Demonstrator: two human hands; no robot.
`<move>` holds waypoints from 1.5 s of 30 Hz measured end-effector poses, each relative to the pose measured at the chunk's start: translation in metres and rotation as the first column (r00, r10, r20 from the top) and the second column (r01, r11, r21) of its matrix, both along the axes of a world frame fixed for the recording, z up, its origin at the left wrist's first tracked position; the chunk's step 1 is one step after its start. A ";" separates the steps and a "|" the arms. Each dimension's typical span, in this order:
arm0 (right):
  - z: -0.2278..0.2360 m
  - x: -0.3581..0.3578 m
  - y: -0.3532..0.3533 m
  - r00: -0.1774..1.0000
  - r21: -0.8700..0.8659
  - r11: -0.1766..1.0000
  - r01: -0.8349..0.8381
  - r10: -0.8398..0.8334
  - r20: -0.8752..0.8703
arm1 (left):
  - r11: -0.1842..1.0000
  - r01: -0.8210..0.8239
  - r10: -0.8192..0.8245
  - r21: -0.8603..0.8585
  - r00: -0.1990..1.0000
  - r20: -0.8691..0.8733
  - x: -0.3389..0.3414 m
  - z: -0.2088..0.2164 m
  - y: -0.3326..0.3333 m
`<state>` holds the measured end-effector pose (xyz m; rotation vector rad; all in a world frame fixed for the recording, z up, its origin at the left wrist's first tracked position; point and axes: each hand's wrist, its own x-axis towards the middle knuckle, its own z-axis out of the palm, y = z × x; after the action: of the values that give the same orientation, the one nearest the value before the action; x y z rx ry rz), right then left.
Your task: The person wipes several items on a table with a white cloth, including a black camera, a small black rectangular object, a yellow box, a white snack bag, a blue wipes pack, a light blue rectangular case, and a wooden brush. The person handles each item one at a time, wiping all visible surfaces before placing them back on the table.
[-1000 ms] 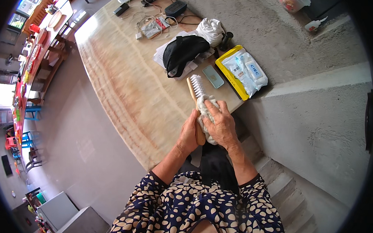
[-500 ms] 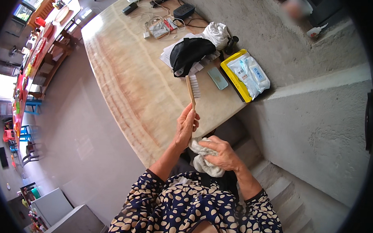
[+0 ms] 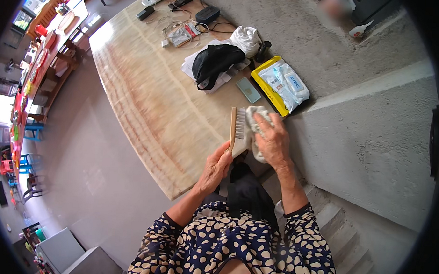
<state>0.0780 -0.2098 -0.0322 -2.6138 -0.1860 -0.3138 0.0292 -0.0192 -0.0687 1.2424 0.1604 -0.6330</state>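
Observation:
My left hand (image 3: 215, 168) is wrapped round the handle of a wooden brush (image 3: 233, 124), which stands upright with its pale bristles facing right. In my right hand (image 3: 274, 142) is a bunched whitish cloth (image 3: 255, 120), pressed between the fingers. The cloth sits right beside the bristles; whether the two touch I cannot tell. Both are held above the near end of a marble-patterned table (image 3: 148, 96). Just beyond them a light green phone (image 3: 248, 90) lies on the tabletop.
A yellow tray (image 3: 277, 106) with a pack of wipes (image 3: 290, 86) stands at the table's right edge. A black bag (image 3: 215, 64), papers, tangled cables (image 3: 177, 27) and a dark box (image 3: 207, 14) lie farther back. Rough concrete wall (image 3: 359, 137) and steps (image 3: 330, 223) are on the right.
My right hand has raised the cloth from near my lap up beside the bristles. My left hand has lowered the brush slightly and turned it more upright.

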 end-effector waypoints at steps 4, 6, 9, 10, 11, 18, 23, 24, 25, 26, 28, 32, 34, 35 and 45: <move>0.026 -0.008 0.007 0.995 0.015 1.000 0.013 -0.014 0.102 | 1.000 0.006 -0.006 0.004 1.000 0.009 -0.003 0.005 0.003; 0.034 -0.013 0.026 0.983 -0.057 0.996 -0.068 0.077 0.168 | 1.000 0.019 -0.019 0.018 1.000 0.000 -0.002 0.008 0.001; 0.019 -0.010 0.030 0.989 -0.119 0.991 -0.061 0.076 0.123 | 1.000 0.018 -0.017 -0.018 0.999 0.030 -0.006 0.008 0.000; 0.018 -0.010 0.022 0.994 -0.131 0.991 -0.034 0.048 0.103 | 1.000 0.023 -0.022 -0.009 0.999 0.040 -0.009 0.006 0.001; 0.016 -0.008 0.013 0.996 -0.138 0.990 -0.017 0.029 0.085 | 1.000 0.018 -0.018 0.006 0.998 0.053 -0.012 0.001 0.003; 0.042 -0.025 0.010 0.970 -0.129 0.975 -0.181 0.199 0.142 | 0.991 0.032 -0.038 0.127 0.998 0.043 -0.009 0.005 0.006; 0.028 -0.017 0.005 0.983 -0.236 0.963 -0.133 0.160 0.095 | 0.985 0.071 -0.090 0.159 0.989 0.116 -0.012 0.004 0.003; 0.029 -0.011 -0.003 0.988 -0.259 0.962 -0.087 0.116 0.098 | 0.983 0.078 -0.102 0.168 0.985 0.138 -0.014 0.000 0.005; 0.029 -0.007 -0.014 0.995 -0.160 0.985 -0.066 0.077 0.063 | 0.987 0.062 -0.082 0.151 0.987 0.136 -0.017 -0.003 0.006; 0.030 -0.004 -0.028 0.999 -0.059 0.997 -0.040 0.041 0.025 | 0.990 0.045 -0.063 0.136 0.989 0.134 -0.021 -0.007 0.008; 0.036 -0.005 -0.044 0.998 0.138 0.990 -0.036 0.043 -0.048 | 0.985 0.025 -0.053 0.170 0.985 0.163 -0.022 -0.011 0.009; 0.063 -0.011 -0.038 0.971 0.295 0.940 -0.171 0.211 -0.110 | 0.887 0.022 -0.205 0.462 0.913 0.352 -0.018 -0.006 0.018; 0.063 -0.013 -0.029 0.946 0.305 0.928 -0.214 0.275 -0.174 | 0.859 -0.001 -0.254 0.513 0.867 0.428 -0.018 -0.006 0.020; 0.061 -0.014 -0.032 0.937 0.315 0.926 -0.208 0.281 -0.208 | 0.877 -0.020 -0.228 0.480 0.862 0.453 -0.021 -0.011 0.020; 0.047 -0.019 -0.058 0.995 0.107 0.992 0.063 -0.054 -0.084 | 0.616 -0.316 -0.394 0.722 0.670 0.629 -0.005 -0.008 0.021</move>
<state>0.0593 -0.2682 0.0147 -2.5210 -0.0622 -0.2308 0.0239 0.0018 -0.0769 2.3242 -0.3495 0.0304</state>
